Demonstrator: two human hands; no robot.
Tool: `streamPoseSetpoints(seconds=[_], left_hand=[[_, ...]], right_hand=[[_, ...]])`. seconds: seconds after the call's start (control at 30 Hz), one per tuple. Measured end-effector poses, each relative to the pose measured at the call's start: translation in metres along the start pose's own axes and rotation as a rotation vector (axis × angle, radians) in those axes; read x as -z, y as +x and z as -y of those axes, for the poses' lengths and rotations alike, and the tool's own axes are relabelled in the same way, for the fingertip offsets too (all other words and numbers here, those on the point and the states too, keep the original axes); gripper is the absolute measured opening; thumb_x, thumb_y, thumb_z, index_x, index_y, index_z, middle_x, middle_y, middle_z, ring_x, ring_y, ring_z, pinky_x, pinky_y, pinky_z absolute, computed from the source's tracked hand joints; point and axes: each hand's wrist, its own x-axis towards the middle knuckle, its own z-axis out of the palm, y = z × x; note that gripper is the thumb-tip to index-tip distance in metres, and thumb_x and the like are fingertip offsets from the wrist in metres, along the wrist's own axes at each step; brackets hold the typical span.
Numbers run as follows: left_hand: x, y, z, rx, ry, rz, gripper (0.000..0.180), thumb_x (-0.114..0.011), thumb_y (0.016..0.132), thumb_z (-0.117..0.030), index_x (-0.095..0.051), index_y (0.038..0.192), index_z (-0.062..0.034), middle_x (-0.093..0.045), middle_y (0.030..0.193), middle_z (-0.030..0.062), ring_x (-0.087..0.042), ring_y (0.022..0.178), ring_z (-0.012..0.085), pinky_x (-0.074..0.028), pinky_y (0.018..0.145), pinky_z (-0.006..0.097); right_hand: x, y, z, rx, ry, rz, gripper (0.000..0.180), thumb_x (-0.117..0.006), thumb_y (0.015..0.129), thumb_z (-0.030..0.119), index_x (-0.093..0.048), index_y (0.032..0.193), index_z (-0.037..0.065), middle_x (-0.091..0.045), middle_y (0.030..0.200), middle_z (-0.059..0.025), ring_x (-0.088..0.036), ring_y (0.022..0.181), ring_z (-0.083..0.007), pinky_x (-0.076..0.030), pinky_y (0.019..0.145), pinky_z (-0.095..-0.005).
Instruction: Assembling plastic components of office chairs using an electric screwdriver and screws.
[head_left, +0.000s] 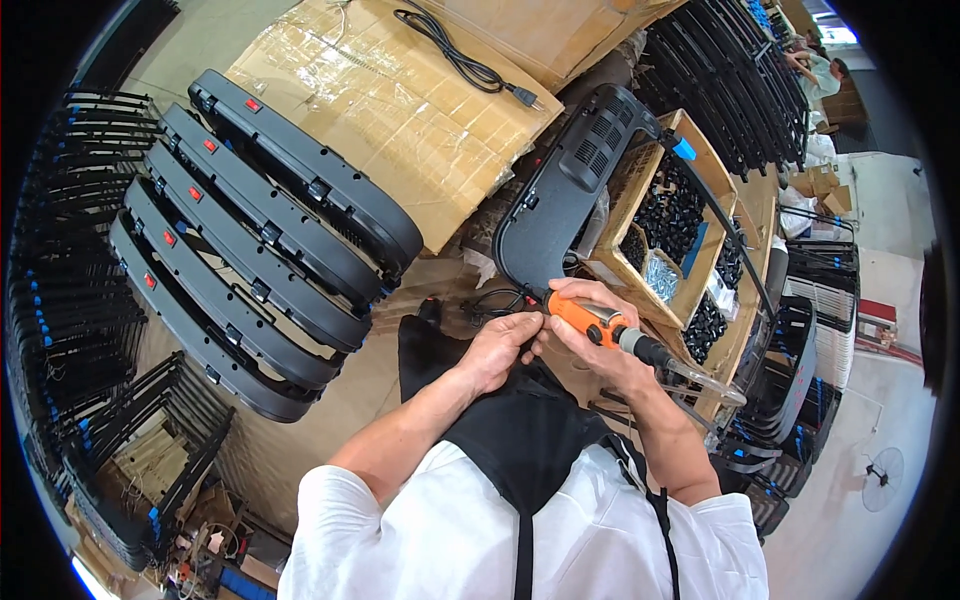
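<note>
My right hand [622,368] is wrapped round an orange power screwdriver [573,318], whose tip points away to the left. Close to that tip, my left hand [498,350] has its fingers pinched together; whatever they hold is too small or hidden to make out. Just beyond both hands lies a long black plastic housing [530,225] with rounded ends and a vented box [603,140] at its far end. The driver's tip is near the housing's near end; I cannot tell whether they touch.
Several black housings with red switches [250,235] stand in a row at left. A wooden parts box [680,318] with small black pieces and silver screws stands at right. A black power cord [455,55] lies on flattened cardboard [390,130]. Metal frames [735,85] are stacked behind.
</note>
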Motion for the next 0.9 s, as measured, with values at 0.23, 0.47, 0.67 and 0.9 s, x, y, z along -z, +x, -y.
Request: streamPoseSetpoints(seconds=[0.23,0.47,0.67,0.9], left_hand=[[0.012,-0.005,-0.004,-0.052,0.155,-0.061,0.02,-0.059,0.112,-0.021,-0.068,0.119,-0.0055,-0.061,0.084,-0.002,-0.053,0.07,0.0082,-0.042,0.062,0.023],[0.015,-0.006,-0.003,-0.087,0.003,-0.052,0.019,-0.061,0.111,-0.023,-0.067,0.113,-0.0056,-0.06,0.085,-0.0034,-0.053,0.067,0.0072,-0.043,0.056,0.022],[0.001,-0.003,0.003,0.022,-0.145,-0.224,0.027,-0.061,0.111,-0.033,-0.066,0.101,-0.0081,-0.057,0.081,-0.004,-0.047,0.062,0.0075,-0.035,0.049,0.022],[-0.031,0.023,-0.01,-0.155,-0.355,-0.297,0.026,-0.055,0.113,-0.036,-0.06,0.109,-0.0104,-0.054,0.083,-0.0032,-0.046,0.066,0.0078,-0.035,0.053,0.021]], right_hand=[[-0.004,0.005,-0.001,0.017,-0.026,-0.003,0.035,-0.082,0.088,0.01,-0.069,0.12,0.006,-0.074,0.129,-0.0112,-0.072,0.112,-0.0194,-0.056,0.101,-0.0337],[0.001,0.007,-0.001,0.025,-0.038,0.048,0.035,-0.082,0.087,0.006,-0.068,0.12,0.005,-0.072,0.132,-0.0151,-0.068,0.121,-0.0235,-0.054,0.106,-0.0392],[0.005,0.016,-0.005,0.029,-0.047,0.112,0.037,-0.081,0.088,0.009,-0.069,0.123,0.006,-0.073,0.129,-0.01,-0.07,0.116,-0.0184,-0.054,0.104,-0.0353],[0.048,0.012,-0.005,0.211,0.148,0.096,0.05,-0.082,0.089,0.006,-0.061,0.134,0.001,-0.071,0.131,-0.0155,-0.067,0.123,-0.0236,-0.052,0.11,-0.0399]])
